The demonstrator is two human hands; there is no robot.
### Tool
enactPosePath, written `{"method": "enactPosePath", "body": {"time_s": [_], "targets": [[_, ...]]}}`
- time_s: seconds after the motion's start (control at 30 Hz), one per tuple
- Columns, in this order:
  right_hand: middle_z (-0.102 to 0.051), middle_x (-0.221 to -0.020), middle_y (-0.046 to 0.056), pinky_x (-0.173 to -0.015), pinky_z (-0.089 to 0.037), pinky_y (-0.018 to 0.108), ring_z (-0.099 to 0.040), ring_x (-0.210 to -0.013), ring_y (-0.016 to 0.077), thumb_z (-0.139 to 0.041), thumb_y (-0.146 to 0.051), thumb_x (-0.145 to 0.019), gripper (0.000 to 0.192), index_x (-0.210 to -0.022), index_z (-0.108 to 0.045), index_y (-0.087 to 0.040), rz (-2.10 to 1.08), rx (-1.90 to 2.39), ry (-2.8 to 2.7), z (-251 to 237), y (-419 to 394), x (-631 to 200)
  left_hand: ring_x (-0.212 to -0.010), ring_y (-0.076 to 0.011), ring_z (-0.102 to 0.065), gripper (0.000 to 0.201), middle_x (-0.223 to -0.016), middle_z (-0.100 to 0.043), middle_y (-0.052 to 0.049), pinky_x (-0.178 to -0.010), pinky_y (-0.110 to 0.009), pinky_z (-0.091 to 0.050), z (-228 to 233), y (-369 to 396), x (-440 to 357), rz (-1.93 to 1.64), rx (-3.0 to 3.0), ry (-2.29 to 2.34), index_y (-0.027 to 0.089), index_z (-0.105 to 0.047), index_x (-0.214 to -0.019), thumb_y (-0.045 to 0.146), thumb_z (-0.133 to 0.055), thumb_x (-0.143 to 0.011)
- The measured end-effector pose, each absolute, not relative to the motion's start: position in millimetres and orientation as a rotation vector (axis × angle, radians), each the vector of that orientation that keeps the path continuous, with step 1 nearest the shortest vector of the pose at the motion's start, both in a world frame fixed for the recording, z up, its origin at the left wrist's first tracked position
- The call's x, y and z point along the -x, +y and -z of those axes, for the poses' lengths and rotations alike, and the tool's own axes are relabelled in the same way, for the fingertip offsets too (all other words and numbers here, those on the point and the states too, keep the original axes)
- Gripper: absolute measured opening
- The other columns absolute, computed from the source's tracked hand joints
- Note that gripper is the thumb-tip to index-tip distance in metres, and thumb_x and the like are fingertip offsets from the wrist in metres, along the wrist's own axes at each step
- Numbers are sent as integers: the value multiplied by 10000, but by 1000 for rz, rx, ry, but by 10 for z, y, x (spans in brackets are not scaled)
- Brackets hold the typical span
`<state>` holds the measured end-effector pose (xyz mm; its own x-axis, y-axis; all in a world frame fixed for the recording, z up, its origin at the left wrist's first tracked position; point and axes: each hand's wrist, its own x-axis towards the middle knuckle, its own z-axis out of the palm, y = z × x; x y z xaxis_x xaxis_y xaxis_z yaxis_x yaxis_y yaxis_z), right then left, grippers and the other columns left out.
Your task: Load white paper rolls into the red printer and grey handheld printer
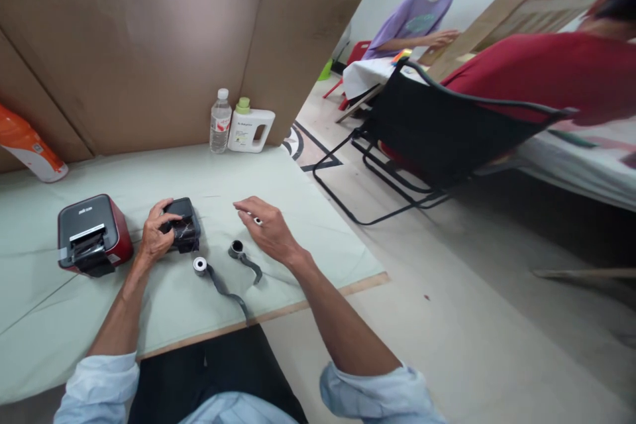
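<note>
My left hand (158,232) grips a small black device (183,209), like a compact label printer, with thumb and fingers on its side and top. Glossy black material covers its near face. To the right, my right hand (265,225) is raised over the table, fingers closed around a small white roll or core (258,220), mostly hidden by the hand. Between the hands lie two small rolls with dark strips trailing off: one pale-ended roll (199,266) and one dark-holed roll (236,249). The first roll's strip runs to the table's front edge.
A red-and-black printer (94,228) stands left. Toward the back are a water bottle (219,124), a white jug (248,129) and an orange bottle (34,146). A cardboard panel (149,66) borders the table (293,192). Right are a black folding chair (427,119) and two people.
</note>
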<state>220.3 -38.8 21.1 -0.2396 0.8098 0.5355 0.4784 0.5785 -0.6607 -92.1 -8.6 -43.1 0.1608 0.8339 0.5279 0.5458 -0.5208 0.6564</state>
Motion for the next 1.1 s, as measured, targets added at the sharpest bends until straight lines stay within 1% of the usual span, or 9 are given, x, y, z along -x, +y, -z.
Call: {"method": "enactPosePath", "body": {"time_s": [0.23,0.33,0.43,0.5,0.63,0.73,0.87,1.0,1.1], "targets": [[-749,-1003,90,-746,-591,359,-712,-932,229,-568,-306,-1014,213,-1050,-748,-198,-386,1251,-1639,103,-559,-2861,-1416,-292,-560,328,-1452,-627,-97,-1234,-526,-432,377,-79,923,-1261,-2130,1332,233,-804,-990,120,-607,-753],[-752,-1090,103,-802,-602,396,-717,-1015,254,-623,-377,-983,242,-1114,-733,-207,-455,1319,-1658,314,-617,-3015,-1410,-294,-567,328,-1449,-632,-96,-1221,-514,-450,358,-71,930,-1264,-2152,1332,232,-802,-985,116,-604,-750],[-734,-1215,118,-901,-595,438,-697,-1128,277,-685,-431,-943,344,-1212,-704,-218,-521,1336,-1715,478,-666,-3059,-1416,-301,-563,338,-1453,-632,-96,-1222,-518,-446,344,-63,941,-1263,-2170,1331,232,-798,-992,109,-607,-741],[-731,-1220,119,-920,-590,442,-695,-1123,279,-714,-440,-919,392,-1242,-691,-219,-547,1338,-1737,552,-678,-3046,-1420,-303,-560,334,-1459,-629,-95,-1223,-518,-444,336,-60,945,-1257,-2176,1333,234,-795,-996,111,-617,-742],[-751,-1149,100,-896,-580,415,-709,-1026,257,-662,-369,-923,312,-1192,-701,-216,-555,1370,-1714,630,-646,-2968,-1425,-315,-557,295,-1467,-617,-103,-1218,-530,-445,324,-57,952,-1248,-2197,1321,234,-793,-1001,139,-651,-760],[-761,-1013,76,-849,-567,383,-705,-912,233,-581,-325,-932,213,-1049,-716,-209,-543,1410,-1656,644,-612,-2903,-1431,-331,-549,280,-1485,-595,-112,-1212,-530,-450,312,-60,966,-1213,-2209,1321,235,-790,-1031,187,-713,-766],[-724,-854,47,-764,-538,335,-661,-784,205,-544,-351,-945,208,-875,-687,-217,-535,1416,-1629,635,-607,-2842,-1457,-348,-519,343,-1526,-542,-123,-1210,-518,-453,292,-76,993,-1144,-2217,1316,234,-771,-1095,283,-797,-757],[-705,-823,38,-743,-518,319,-641,-753,191,-540,-328,-933,189,-837,-664,-222,-514,1407,-1653,616,-632,-2821,-1476,-374,-488,415,-1552,-500,-126,-1216,-513,-449,279,-96,1001,-1101,-2233,1300,226,-748,-1140,385,-829,-765],[-728,-864,45,-769,-531,331,-663,-782,201,-588,-341,-919,161,-894,-687,-216,-533,1425,-1670,601,-629,-2819,-1475,-384,-485,418,-1556,-494,-134,-1218,-518,-445,275,-104,993,-1110,-2247,1289,221,-742,-1147,405,-823,-781]]}}
